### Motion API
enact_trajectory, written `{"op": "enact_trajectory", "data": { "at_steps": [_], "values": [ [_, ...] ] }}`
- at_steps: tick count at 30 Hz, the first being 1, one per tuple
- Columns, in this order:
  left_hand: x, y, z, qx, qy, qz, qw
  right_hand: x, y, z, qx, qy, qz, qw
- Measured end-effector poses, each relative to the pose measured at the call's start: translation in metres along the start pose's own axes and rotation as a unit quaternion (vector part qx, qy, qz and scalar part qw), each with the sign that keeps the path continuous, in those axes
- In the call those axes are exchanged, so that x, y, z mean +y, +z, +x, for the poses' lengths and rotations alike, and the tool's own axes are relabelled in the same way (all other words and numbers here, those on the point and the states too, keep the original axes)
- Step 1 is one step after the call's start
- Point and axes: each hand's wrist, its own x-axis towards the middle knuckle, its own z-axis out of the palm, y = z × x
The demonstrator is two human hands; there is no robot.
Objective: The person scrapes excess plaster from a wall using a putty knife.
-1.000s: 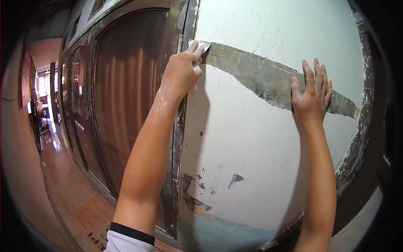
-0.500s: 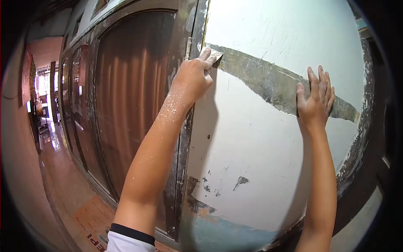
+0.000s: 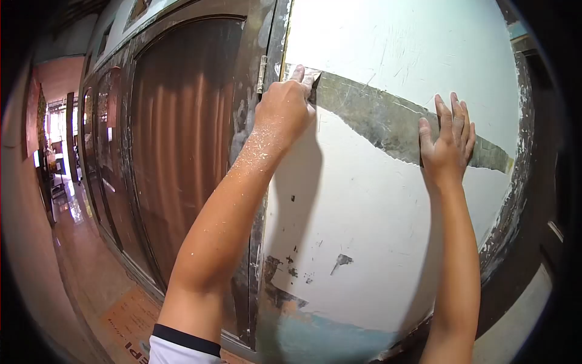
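My left hand (image 3: 284, 103), dusted with white flakes, is closed around a scraper (image 3: 310, 77) with a thin metal blade. Its handle is hidden in my fingers. The blade lies against the upper left part of a white painted panel (image 3: 357, 212), at the left end of a bare grey strip (image 3: 364, 112) where the paint is gone. On the right part of that strip, my right hand (image 3: 447, 148) rests open, fingers spread and pointing up. White flakes also cling to my left forearm (image 3: 242, 176).
A dark-framed door with brown curtains (image 3: 182, 133) behind its pane stands at left, with a hinge (image 3: 262, 74) near my left hand. Dark chipped trim (image 3: 512, 200) borders the panel at right. A printed cardboard sheet (image 3: 130, 321) lies on the floor.
My left hand and the scraper have shifted slightly right along the panel, and the wrist has turned a little. My right hand keeps its place on the strip. The view has shifted slightly.
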Motion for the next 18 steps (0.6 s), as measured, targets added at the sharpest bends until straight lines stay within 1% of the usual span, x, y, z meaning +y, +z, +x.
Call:
{"op": "enact_trajectory", "data": {
  "at_steps": [2, 3, 4, 5, 6, 7, 8, 10, 11, 12, 13, 14, 15, 16, 17, 18],
  "values": [
    [-0.003, 0.007, -0.004, 0.037, 0.03, -0.01, 0.999, -0.002, -0.002, 0.0, -0.005, 0.003, 0.007, 1.0],
    [-0.001, 0.008, -0.005, 0.05, 0.031, -0.02, 0.998, -0.002, -0.001, 0.001, -0.006, 0.002, 0.006, 1.0],
    [0.003, 0.01, -0.007, 0.046, 0.033, -0.022, 0.998, -0.001, 0.0, 0.001, -0.008, 0.001, 0.004, 1.0],
    [0.009, 0.012, -0.009, 0.029, 0.015, -0.02, 0.999, 0.003, 0.004, 0.001, -0.012, 0.003, -0.001, 1.0],
    [0.015, 0.013, -0.012, 0.012, -0.003, -0.017, 1.0, 0.007, 0.01, 0.001, -0.005, -0.013, -0.009, 1.0],
    [0.02, 0.014, -0.017, 0.027, 0.036, 0.008, 0.999, 0.011, 0.012, 0.002, 0.0, -0.03, -0.017, 0.999],
    [0.025, 0.016, -0.023, 0.025, 0.038, 0.004, 0.999, 0.014, 0.011, 0.003, -0.022, -0.031, -0.012, 0.999],
    [0.041, 0.015, -0.033, 0.047, 0.044, -0.078, 0.995, 0.012, -0.007, 0.01, -0.073, -0.034, -0.002, 0.997],
    [0.045, 0.027, -0.035, 0.127, 0.096, -0.097, 0.982, 0.01, -0.018, 0.011, -0.074, -0.031, -0.009, 0.997],
    [0.057, 0.027, -0.037, 0.124, 0.101, -0.106, 0.981, 0.002, -0.034, 0.013, -0.119, -0.018, -0.014, 0.993],
    [0.071, 0.027, -0.039, 0.108, 0.026, -0.231, 0.967, -0.004, -0.048, 0.016, -0.163, -0.004, -0.021, 0.986],
    [0.088, 0.025, -0.043, 0.086, -0.052, -0.351, 0.931, -0.008, -0.059, 0.02, -0.186, 0.009, 0.033, 0.982],
    [0.108, 0.012, -0.048, 0.023, -0.138, -0.467, 0.873, -0.018, -0.073, 0.022, -0.224, 0.033, 0.074, 0.971],
    [0.12, 0.015, -0.046, 0.019, -0.169, -0.58, 0.797, -0.028, -0.084, 0.023, -0.26, 0.058, 0.116, 0.957],
    [0.132, 0.019, -0.046, 0.029, -0.16, -0.632, 0.758, -0.033, -0.089, 0.02, -0.311, 0.106, 0.261, 0.908],
    [0.143, 0.022, -0.045, 0.04, -0.15, -0.679, 0.717, -0.037, -0.091, 0.017, -0.349, 0.153, 0.403, 0.832]
  ]
}}
